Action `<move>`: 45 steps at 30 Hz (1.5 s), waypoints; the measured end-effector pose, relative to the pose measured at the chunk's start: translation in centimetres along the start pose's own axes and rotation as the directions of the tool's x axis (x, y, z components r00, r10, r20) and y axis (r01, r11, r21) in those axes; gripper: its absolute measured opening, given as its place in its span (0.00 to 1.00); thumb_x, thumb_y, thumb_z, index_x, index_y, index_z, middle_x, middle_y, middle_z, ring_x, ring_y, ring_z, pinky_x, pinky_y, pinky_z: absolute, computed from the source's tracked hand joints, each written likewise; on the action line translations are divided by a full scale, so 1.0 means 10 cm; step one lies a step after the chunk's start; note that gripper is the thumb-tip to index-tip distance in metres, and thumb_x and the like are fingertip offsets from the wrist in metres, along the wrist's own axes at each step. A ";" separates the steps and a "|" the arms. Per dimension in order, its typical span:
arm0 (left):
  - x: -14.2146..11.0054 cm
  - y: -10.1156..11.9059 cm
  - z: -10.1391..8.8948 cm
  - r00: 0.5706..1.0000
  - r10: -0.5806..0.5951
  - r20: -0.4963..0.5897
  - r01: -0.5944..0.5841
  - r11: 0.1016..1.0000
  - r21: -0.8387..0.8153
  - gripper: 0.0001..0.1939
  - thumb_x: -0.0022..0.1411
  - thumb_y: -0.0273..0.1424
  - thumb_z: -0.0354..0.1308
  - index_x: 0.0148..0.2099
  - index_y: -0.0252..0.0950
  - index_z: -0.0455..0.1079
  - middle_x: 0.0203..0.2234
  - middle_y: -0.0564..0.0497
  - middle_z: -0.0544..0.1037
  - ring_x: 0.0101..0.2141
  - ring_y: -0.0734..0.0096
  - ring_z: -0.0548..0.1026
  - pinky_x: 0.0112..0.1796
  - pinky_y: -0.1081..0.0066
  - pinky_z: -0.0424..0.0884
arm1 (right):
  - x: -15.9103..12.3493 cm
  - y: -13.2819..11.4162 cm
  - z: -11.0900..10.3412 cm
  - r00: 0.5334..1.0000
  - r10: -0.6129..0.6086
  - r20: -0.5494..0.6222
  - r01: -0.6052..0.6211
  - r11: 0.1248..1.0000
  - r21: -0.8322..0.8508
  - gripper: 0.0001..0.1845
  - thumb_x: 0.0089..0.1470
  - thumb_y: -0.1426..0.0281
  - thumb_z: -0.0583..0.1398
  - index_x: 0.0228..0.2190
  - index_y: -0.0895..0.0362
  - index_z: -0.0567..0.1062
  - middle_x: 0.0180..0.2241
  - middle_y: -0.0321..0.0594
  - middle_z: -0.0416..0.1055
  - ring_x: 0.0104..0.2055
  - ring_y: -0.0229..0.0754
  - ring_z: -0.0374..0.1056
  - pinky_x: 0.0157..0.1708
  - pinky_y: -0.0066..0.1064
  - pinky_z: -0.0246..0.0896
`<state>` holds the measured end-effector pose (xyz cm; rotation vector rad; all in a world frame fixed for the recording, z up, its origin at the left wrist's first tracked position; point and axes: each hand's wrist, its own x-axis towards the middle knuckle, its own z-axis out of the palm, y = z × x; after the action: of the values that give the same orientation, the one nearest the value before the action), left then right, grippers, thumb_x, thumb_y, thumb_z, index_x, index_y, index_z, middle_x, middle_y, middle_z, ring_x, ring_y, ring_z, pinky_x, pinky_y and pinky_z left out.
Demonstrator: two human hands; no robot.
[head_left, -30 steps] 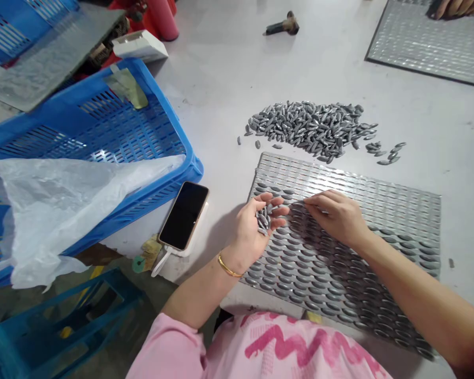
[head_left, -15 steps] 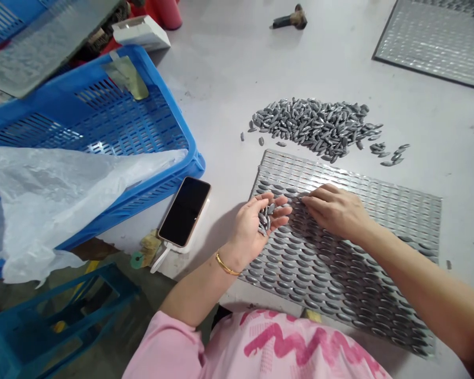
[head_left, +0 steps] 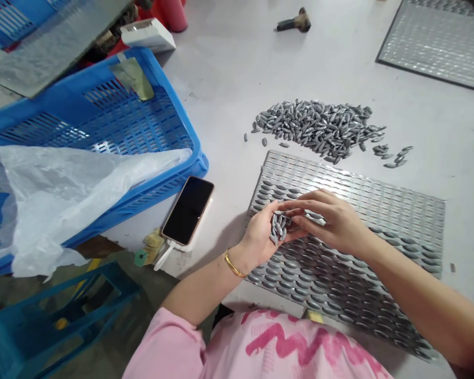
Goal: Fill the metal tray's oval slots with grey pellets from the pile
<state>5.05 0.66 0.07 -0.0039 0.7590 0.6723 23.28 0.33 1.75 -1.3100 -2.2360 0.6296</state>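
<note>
My left hand (head_left: 260,237) is cupped palm up, holding several spindle-shaped grey metal pellets (head_left: 278,227). My right hand (head_left: 334,221) reaches over it, with a few more pellets (head_left: 314,217) showing under its fingers. Both hands are above a dimpled metal sheet (head_left: 379,202), whose lower rows hold pellets lying in oval hollows. Its upper rows look bare. A loose heap of pellets (head_left: 316,129) lies on the grey table just beyond the sheet. A gold bracelet (head_left: 234,265) circles my left wrist.
A smartphone (head_left: 187,210) lies left of my hands, beside a blue plastic crate (head_left: 181,158) holding a white plastic bag (head_left: 75,195). A second dimpled sheet (head_left: 438,47) sits at the far right, a small tool (head_left: 294,22) at the far edge.
My right hand has moved left, over my left palm, and pellets now show under its fingers. My left hand has shifted slightly right, still holding its pellets.
</note>
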 end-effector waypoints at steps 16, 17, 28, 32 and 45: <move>-0.05 -0.10 -0.03 0.992 -0.056 0.113 0.041 0.990 0.134 0.24 0.71 0.45 0.47 0.47 0.32 0.75 0.34 0.42 0.80 0.35 0.61 0.80 0.36 0.64 0.78 | 0.03 -0.10 -0.06 0.983 0.052 0.174 -0.078 0.986 0.148 0.14 0.62 0.72 0.56 0.44 0.51 0.79 0.37 0.41 0.76 0.35 0.40 0.72 0.34 0.31 0.67; -0.06 -0.09 -0.02 0.992 -0.035 0.119 0.017 0.989 0.149 0.21 0.70 0.43 0.49 0.47 0.32 0.74 0.34 0.43 0.80 0.34 0.63 0.80 0.35 0.65 0.78 | -0.02 -0.09 -0.08 0.987 0.100 0.126 -0.122 0.976 0.178 0.11 0.62 0.71 0.57 0.43 0.51 0.78 0.37 0.41 0.77 0.35 0.41 0.73 0.34 0.31 0.67; -0.07 -0.15 -0.02 0.996 0.065 0.065 -0.088 0.884 0.458 0.16 0.56 0.40 0.67 0.34 0.34 0.67 0.29 0.53 0.74 0.22 0.81 0.70 0.18 0.80 0.61 | -0.32 -0.08 -0.08 0.985 0.169 -0.033 -0.157 0.961 0.229 0.05 0.59 0.69 0.62 0.38 0.50 0.78 0.33 0.37 0.78 0.34 0.41 0.74 0.33 0.32 0.68; -0.09 -0.09 0.01 0.999 0.031 0.024 -0.038 0.926 0.376 0.10 0.59 0.34 0.63 0.37 0.34 0.68 0.32 0.50 0.76 0.24 0.78 0.73 0.19 0.79 0.62 | -0.31 0.10 -0.08 0.974 0.202 -0.098 -0.179 0.962 0.208 0.04 0.59 0.68 0.63 0.37 0.50 0.79 0.34 0.37 0.79 0.34 0.42 0.75 0.34 0.32 0.69; -0.12 0.01 0.07 0.991 0.095 -0.096 -0.080 0.986 0.145 0.03 0.65 0.24 0.55 0.42 0.34 0.67 0.38 0.43 0.81 0.35 0.67 0.82 0.37 0.70 0.76 | -0.11 0.68 0.11 0.988 -0.108 -0.111 0.053 0.909 -0.413 0.10 0.62 0.71 0.57 0.36 0.55 0.79 0.33 0.42 0.79 0.35 0.44 0.69 0.34 0.35 0.64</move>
<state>4.85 0.19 1.41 0.1259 0.9086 0.7048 27.61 2.18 -3.32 -1.3919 -2.3761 0.0335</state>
